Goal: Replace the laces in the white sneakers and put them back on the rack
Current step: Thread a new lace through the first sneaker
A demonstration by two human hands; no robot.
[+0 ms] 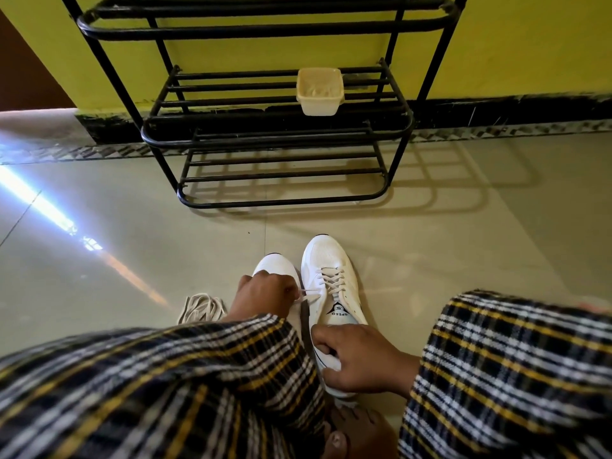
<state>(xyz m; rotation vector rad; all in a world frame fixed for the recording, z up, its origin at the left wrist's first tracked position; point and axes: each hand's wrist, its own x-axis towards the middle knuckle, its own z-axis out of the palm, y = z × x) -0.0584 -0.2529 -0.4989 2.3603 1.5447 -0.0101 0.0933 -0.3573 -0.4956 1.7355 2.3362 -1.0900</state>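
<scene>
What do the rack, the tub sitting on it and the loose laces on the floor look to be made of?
The rack: probably painted metal tube, going by its thin, round black bars with a slight sheen. The tub: likely plastic, cream and faintly translucent, with a moulded rim. The loose laces: flat woven fabric, off-white and matte, lying in limp folds.

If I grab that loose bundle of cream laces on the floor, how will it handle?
The loose bundle of cream flat laces lies in slack loops on the tiled floor, so it is probably floppy and light. Grabbed by one loop, it may well unravel and trail.
</scene>
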